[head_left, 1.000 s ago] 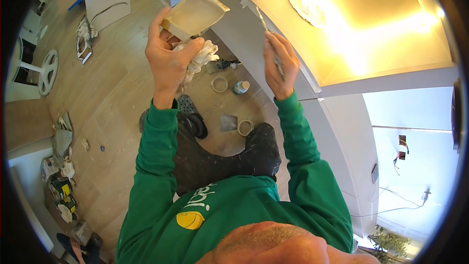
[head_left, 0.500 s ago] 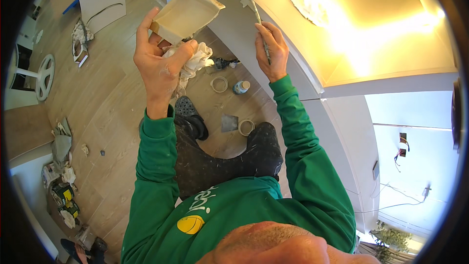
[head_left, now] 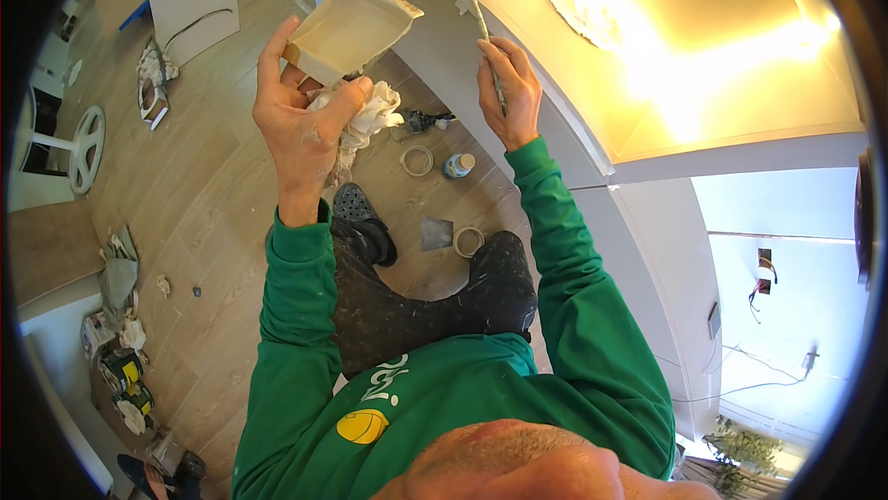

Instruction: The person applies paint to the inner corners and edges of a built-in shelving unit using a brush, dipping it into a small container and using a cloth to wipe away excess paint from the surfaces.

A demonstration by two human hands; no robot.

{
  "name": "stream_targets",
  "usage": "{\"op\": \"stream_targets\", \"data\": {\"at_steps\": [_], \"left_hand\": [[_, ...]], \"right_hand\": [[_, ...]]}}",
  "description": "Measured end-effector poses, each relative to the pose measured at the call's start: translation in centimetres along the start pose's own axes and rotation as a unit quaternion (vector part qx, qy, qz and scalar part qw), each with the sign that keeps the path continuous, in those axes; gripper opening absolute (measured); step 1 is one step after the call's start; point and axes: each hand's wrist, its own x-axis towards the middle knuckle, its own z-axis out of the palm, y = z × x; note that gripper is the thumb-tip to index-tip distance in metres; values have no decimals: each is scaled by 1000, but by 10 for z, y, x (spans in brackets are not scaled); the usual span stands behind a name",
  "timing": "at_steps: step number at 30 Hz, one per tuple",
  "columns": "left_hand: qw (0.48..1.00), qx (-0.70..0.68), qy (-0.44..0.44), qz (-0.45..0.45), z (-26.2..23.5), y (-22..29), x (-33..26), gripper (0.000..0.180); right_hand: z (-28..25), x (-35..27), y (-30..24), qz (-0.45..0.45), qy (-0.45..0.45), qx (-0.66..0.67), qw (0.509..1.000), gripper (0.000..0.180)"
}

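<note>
A person holds a shallow tray [head_left: 356,30] and a slim tool [head_left: 483,26] beside a brightly lit niche [head_left: 731,84].
The left hand [head_left: 301,125] grips the tray between thumb and spread fingers, a crumpled white cloth [head_left: 373,121] bunched at its thumb; the right hand [head_left: 511,93] is closed around the tool, its splayed head near the grey panel [head_left: 427,45]. Below and between them, a bottle [head_left: 457,166] and two ring-shaped rolls [head_left: 429,167] rest on the floor [head_left: 213,195].

niche [head_left: 721,121] half blown out by warm glare, floor [head_left: 231,185] way duller, bendy fisheye edges, black corners
</note>
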Motion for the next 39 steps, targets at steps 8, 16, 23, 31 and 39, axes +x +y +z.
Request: {"op": "stream_targets", "data": {"at_steps": [8,16,23,31,39], "left_hand": [[1000,6,-1,3,-2,-1,0,79],[1000,3,-3,6,0,-1,-1,79],[1000,13,-4,1,1,0,-1,79],[1000,12,-8,-2,1,-1,0,79],[1000,5,-6,-1,1,-2,-1,78]], "right_hand": [[-9,-10,0,11,7,-9,1000,31],[-26,-20,-4,18,13,-17,1000,30],[-29,-20,-16,16,2,12,1000,31],[-17,-12,1,12,3,-4,1000,32],[-35,-24,-2,23,6,-14,1000,32]]}}
